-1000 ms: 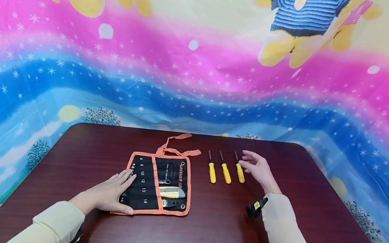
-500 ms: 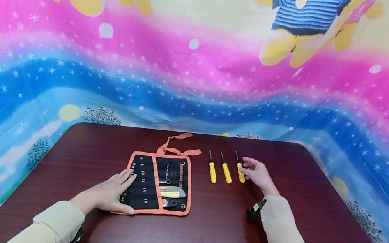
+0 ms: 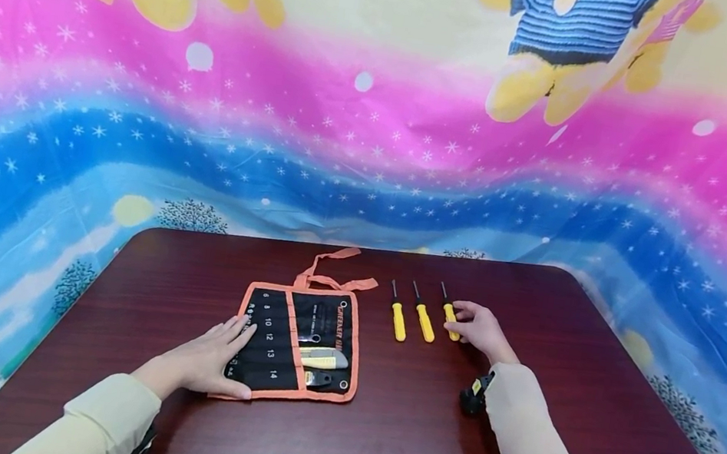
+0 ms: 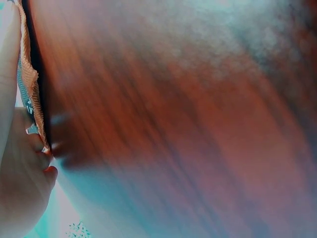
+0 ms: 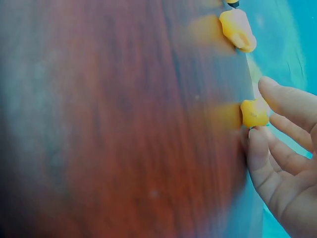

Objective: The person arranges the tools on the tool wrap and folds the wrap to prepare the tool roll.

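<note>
A black tool pouch (image 3: 253, 378) with orange trim lies unrolled on the table, numbers printed along its slots. My left hand (image 3: 201, 359) rests on its left side, fingers spread and straight, thumb along the front edge. The pouch pocket holds a pale yellow and grey utility knife (image 3: 322, 358) and a small black-and-yellow tool (image 3: 318, 380) of unclear kind. To the right, three yellow-handled screwdrivers lie side by side. My right hand (image 3: 483, 333) is at the rightmost screwdriver (image 3: 449, 313). In the right wrist view, thumb and fingers stand either side of its handle (image 5: 254, 114), with a gap below the forefinger.
The left screwdriver (image 3: 398, 321) and middle screwdriver (image 3: 423, 323) lie just left of my right hand. Orange ties (image 3: 336, 283) trail from the pouch's far edge. A printed cloth (image 3: 375, 143) hangs behind the dark red table (image 3: 367, 452).
My right hand has come down and slightly toward me, its fingers drawing closer around the rightmost screwdriver's handle. The left hand, pouch and screwdrivers stay in place.
</note>
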The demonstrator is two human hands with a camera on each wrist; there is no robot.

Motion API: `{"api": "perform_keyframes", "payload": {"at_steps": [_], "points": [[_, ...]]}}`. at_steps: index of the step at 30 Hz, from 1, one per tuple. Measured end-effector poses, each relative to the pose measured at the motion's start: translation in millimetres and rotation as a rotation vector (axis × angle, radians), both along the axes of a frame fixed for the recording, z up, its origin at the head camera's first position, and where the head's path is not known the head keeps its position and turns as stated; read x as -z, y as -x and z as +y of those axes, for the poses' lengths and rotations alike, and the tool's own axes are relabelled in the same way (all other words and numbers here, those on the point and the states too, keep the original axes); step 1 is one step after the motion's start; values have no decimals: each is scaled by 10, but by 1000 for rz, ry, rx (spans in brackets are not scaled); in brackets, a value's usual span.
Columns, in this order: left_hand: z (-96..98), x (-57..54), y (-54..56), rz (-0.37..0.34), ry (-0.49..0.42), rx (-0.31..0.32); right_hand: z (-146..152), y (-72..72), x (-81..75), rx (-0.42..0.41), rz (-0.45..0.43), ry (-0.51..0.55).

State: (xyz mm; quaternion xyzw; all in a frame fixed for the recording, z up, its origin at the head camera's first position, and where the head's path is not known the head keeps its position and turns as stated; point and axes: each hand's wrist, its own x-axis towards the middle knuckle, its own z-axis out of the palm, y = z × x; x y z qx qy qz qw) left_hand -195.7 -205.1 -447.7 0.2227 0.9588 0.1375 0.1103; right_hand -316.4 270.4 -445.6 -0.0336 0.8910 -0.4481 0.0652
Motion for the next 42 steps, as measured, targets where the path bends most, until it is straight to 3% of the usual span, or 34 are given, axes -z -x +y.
{"api": "perform_keyframes", "payload": {"at_steps": [13, 25, 31, 42], "points": [[3, 19, 18, 5, 7, -1, -22, -15, -48, 41, -35, 0], [15, -17, 6, -3, -5, 1, 27, 6, -59, 69, -12, -20], [11, -27, -8, 6, -7, 11, -7, 10, -171, 83, -4, -11], [0, -20, -19, 7, -9, 0, -205, -12, -441, 10, 93, -18]]}}
